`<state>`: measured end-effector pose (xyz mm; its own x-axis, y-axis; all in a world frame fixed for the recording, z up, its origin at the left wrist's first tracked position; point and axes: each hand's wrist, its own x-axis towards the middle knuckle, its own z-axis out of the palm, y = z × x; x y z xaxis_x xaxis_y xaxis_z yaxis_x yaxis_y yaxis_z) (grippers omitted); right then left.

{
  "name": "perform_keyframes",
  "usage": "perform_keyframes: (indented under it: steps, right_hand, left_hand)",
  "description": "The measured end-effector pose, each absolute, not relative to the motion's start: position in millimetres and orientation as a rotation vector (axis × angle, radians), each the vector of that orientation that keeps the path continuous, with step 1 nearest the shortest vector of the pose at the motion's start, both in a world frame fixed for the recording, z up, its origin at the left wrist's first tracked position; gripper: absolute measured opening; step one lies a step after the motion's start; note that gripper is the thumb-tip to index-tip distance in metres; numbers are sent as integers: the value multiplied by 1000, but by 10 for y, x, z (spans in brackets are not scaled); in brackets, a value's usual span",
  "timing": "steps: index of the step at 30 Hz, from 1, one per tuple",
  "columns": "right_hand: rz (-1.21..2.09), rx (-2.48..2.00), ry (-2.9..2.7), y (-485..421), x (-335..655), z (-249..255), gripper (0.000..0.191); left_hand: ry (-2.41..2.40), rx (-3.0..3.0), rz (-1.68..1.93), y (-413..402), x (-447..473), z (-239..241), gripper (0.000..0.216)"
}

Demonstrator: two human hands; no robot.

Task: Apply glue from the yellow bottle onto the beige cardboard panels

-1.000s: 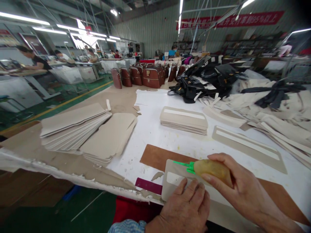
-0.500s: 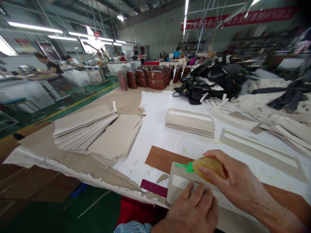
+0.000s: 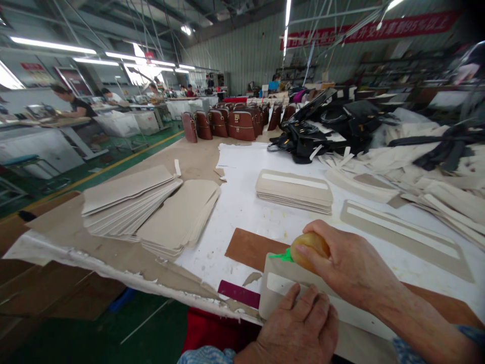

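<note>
My right hand (image 3: 341, 263) is wrapped round a yellowish squeeze bottle (image 3: 308, 250) with a green nozzle. The nozzle points left, over the upper left corner of a beige panel (image 3: 273, 298); whether it touches the panel, I cannot tell. A white strip (image 3: 276, 284) runs lengthwise along this panel. My left hand (image 3: 299, 323) lies flat on the panel and strip, fingers stretched out. Partly under the panel is a brown leather-like piece (image 3: 244, 247), and a purple piece (image 3: 238, 294) lies to its left.
Beyond my hands sit a stack of beige panels (image 3: 295, 189) and a longer panel with a white strip (image 3: 409, 237). Two fanned stacks (image 3: 125, 202) lie left. Brown bags (image 3: 242, 124) stand at the back, with black bags (image 3: 326, 126) and pale offcuts (image 3: 447, 177) at right.
My right hand has moved left with the bottle, bringing the green nozzle closer to the panel's left end. My left hand stays in place on the panel.
</note>
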<state>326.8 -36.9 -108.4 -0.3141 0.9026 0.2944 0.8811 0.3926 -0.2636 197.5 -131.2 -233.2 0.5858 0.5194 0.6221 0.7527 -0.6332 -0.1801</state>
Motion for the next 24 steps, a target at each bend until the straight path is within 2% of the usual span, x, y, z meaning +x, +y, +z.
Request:
perform_keyframes:
  steps: [8, 24]
  right_hand:
    - [140, -1749, -2548, -352, 3095, -788, 17]
    - [107, -1813, -2604, -366, 3013, -670, 16]
  left_hand:
    - [-1039, -2454, -637, -1327, 1955, -2304, 37]
    - [-1035, -2455, -644, -1324, 1949, -2294, 36]
